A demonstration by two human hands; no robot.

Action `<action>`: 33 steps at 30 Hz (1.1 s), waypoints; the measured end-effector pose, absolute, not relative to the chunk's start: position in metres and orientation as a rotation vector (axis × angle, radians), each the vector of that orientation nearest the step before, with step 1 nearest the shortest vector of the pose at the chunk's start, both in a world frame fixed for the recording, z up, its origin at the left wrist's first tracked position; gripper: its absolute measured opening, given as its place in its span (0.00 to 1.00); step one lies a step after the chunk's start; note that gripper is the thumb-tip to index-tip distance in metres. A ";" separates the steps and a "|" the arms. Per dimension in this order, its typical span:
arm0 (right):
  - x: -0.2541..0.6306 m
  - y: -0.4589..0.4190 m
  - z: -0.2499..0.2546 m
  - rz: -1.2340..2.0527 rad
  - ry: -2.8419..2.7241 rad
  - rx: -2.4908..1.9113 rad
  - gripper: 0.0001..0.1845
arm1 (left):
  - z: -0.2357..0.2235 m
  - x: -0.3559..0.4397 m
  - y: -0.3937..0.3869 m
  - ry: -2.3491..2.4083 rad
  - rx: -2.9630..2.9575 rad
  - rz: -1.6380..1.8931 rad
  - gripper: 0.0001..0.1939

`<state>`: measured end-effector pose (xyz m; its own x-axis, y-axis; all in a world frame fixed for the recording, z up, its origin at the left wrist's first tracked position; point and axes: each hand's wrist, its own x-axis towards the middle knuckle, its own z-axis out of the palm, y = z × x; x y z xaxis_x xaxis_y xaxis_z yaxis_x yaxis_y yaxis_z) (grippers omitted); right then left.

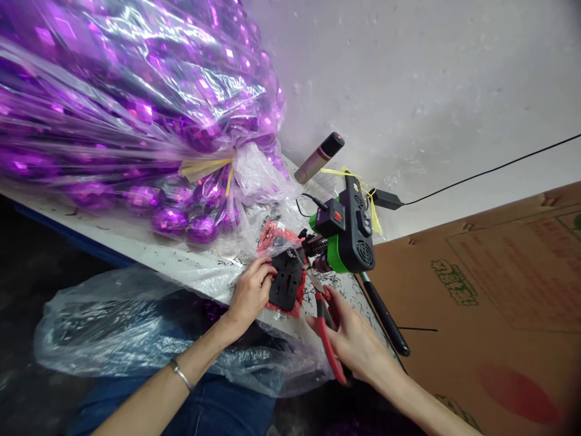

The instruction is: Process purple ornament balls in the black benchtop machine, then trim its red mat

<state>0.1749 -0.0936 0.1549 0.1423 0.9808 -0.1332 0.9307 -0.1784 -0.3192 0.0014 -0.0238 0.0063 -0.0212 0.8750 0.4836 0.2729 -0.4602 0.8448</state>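
Observation:
My right hand [347,336] is closed round a pair of red-handled pliers [325,345]. The metal jaws point up and away, close to the right side of a flat black plate [287,281] with slots and holes. At the plate's left edge, my left hand [252,287] has its fingers curled and gripping it; the fingertips are partly hidden. Beneath the plate lies a red mat or piece [299,300], with a red part also showing beyond it. Small black clippings [333,281] are scattered on the white tabletop [195,260].
A black-and-green device [349,224] stands just beyond the plate. Behind it are a spray can or tube [320,158] and a cable [490,169]. Purple shiny balls in a tied clear bag [149,121] fill the left. A cardboard box [476,290] stands right; clear plastic [113,330] covers the lap.

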 end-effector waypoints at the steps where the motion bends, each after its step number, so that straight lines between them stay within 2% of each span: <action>1: 0.179 -0.095 0.149 0.433 -1.933 -2.216 0.33 | 0.006 0.002 -0.024 1.195 1.741 1.507 0.12; 11: 0.201 -0.082 0.120 0.017 -2.129 -1.991 0.32 | 0.007 0.000 -0.023 1.178 1.734 1.476 0.12; 33: 0.194 -0.077 0.123 0.252 -2.034 -2.007 0.35 | 0.009 -0.002 -0.024 1.206 1.746 1.456 0.12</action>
<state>0.1939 -0.0768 0.1231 -0.0021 0.9975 0.0701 0.9502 0.0238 -0.3107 -0.0016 -0.0236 0.0086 0.0053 0.8904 0.4552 0.2818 -0.4381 0.8536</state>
